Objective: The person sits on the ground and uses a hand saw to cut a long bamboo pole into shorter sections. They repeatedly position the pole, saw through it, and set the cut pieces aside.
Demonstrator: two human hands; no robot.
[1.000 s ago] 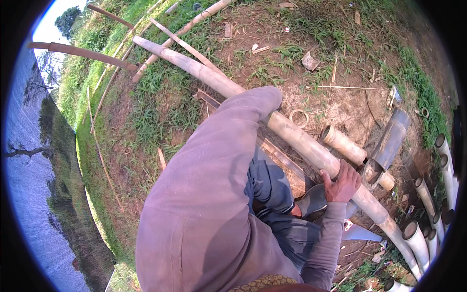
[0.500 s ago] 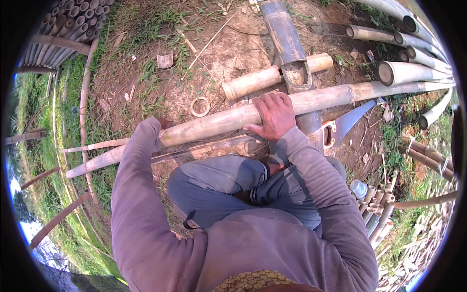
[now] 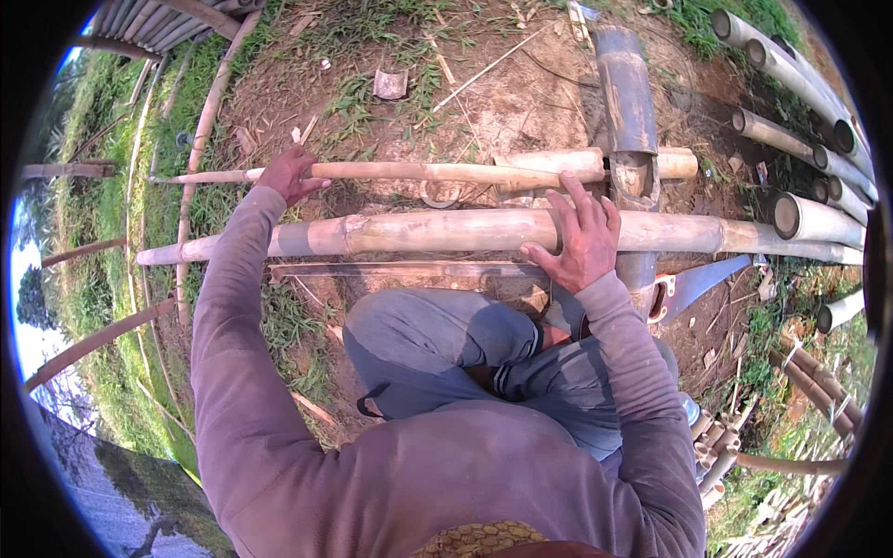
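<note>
A long pale bamboo pole (image 3: 446,230) lies crosswise in front of my folded legs, over a dark thick bamboo post (image 3: 625,84) with a cut notch. Beyond it runs a thin bamboo strip (image 3: 409,171), roughly parallel to the pole. My left hand (image 3: 290,177) is closed around the strip left of its middle. My right hand (image 3: 581,237) rests on the pole with fingers spread, its fingertips by the strip's right end. Just right of the post is a handsaw (image 3: 698,286) with a bluish blade and orange-edged handle, partly hidden by the pole.
A short bamboo piece (image 3: 677,163) lies under the post, and a bamboo ring (image 3: 439,197) sits partly behind the strip. Another split length (image 3: 409,270) is nearer my knees. Several cut poles (image 3: 819,219) point in from the right; a bamboo rail (image 3: 212,121) stands left.
My left hand has moved forward, bringing the thin strip from beside the pole's left end to beyond the pole. My right hand's fingers have spread. The pole now lies more level, and the view has shifted.
</note>
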